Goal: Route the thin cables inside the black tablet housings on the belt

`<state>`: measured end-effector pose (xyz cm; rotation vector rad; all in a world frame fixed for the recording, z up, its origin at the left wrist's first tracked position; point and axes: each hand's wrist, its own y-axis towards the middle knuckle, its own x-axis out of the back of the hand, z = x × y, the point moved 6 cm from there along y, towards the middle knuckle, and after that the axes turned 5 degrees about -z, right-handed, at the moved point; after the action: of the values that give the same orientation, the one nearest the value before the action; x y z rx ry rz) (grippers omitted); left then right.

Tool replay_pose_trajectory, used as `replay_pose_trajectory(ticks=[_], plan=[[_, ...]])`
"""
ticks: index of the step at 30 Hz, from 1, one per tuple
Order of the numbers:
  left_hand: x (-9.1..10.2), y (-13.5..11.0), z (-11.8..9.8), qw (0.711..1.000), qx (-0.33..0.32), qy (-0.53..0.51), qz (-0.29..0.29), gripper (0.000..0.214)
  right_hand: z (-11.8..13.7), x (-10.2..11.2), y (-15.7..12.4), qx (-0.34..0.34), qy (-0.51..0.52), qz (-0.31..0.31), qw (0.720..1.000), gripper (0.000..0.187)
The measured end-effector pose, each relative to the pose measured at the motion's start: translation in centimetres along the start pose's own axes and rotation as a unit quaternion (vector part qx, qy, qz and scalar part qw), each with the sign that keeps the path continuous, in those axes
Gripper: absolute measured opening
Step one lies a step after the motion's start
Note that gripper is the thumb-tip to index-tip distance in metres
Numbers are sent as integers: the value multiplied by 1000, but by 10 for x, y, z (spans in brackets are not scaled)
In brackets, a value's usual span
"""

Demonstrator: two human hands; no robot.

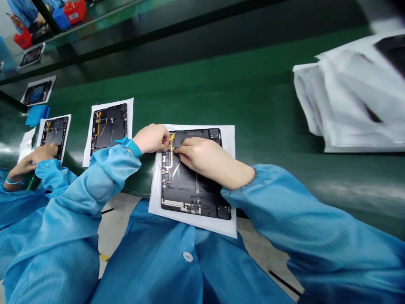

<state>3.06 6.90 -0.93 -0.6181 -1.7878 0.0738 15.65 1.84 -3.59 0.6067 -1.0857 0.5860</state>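
Note:
An opened tablet [205, 194] with its dark inner parts facing up lies on a white foam sheet [229, 169] at the table's front edge. An orange flex cable [171, 154] runs along its left side, and a thin cable [174, 172] slants beside it. My left hand [152, 138] is at the tablet's upper left edge, fingers pinched together. Over the upper middle my right hand [202, 158] reaches in, fingertips pressed together close to the orange cable. Whatever either pinch holds is hidden or too small to make out.
To the left, another opened tablet [110, 126] lies on a white sheet. Beyond it a co-worker's hands [42, 156] work on a similar tablet [56, 134]. A stack of white sheets [351, 105] stands at the right. A raised shelf edge [164, 33] runs along the back.

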Motion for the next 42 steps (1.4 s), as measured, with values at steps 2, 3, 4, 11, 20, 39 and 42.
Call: replay_pose_trajectory(ticks=[2,3,4,11,20,39,42], plan=[[-3,5,-2,1000,-26,14,10,13,-1,-1,-1,-2,1,-3,1000,31],[-4,8,-3,999,-39,17,15,13,-2,-2,-1,-3,4,-3,1000,30],[-5,10,-4,998,-52,17,19,12,-3,-2,-1,-4,8,-4,1000,29],[-10,12,-7,995,-92,21,26,6,-5,-1,-3,4,13,-53,998,27],[-9,12,-10,984,-170,-16,42,22,-7,4,-4,37,46,-72,996,20],[-9,17,-7,987,-151,-37,29,7,-19,-1,-4,54,87,-155,983,24],[-9,17,-7,987,-155,-39,27,7,-18,-1,-4,57,87,-164,981,24]])
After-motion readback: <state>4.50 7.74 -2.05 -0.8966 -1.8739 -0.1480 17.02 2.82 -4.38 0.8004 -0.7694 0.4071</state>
